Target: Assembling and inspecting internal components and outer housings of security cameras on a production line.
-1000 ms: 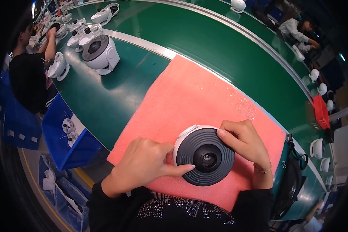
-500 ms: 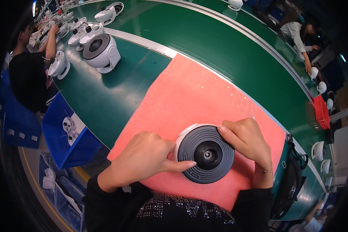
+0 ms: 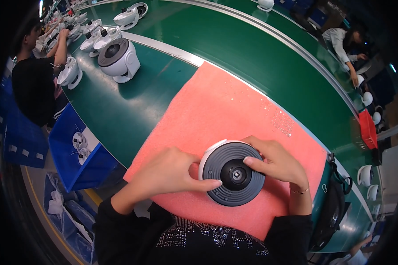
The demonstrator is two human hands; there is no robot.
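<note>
A round white housing (image 3: 204,161) with a grey ribbed face, a black hub and a small metal piece at its centre sits on a pink cloth (image 3: 190,115). My left hand (image 3: 174,172) grips its left side, the thumb lying on the ribbed face near the hub and the fingers partly hidden at the edge. From the right, my right hand (image 3: 276,162) curls over the far right rim. Its thumb tip touches the upper right of the black hub. What lies under the housing is hidden.
Farther left on the green bench stands a similar white unit (image 3: 119,62), with several open white shells beyond it. A blue bin (image 3: 70,163) holds white parts. A black bag (image 3: 334,205) lies at right, near a red bin (image 3: 366,128). Co-workers stand at left and far right.
My right thumb has slid from the rim inward to the hub, and its fingers have moved round the far edge. The housing has shifted slightly left. My left hand remains on its side.
</note>
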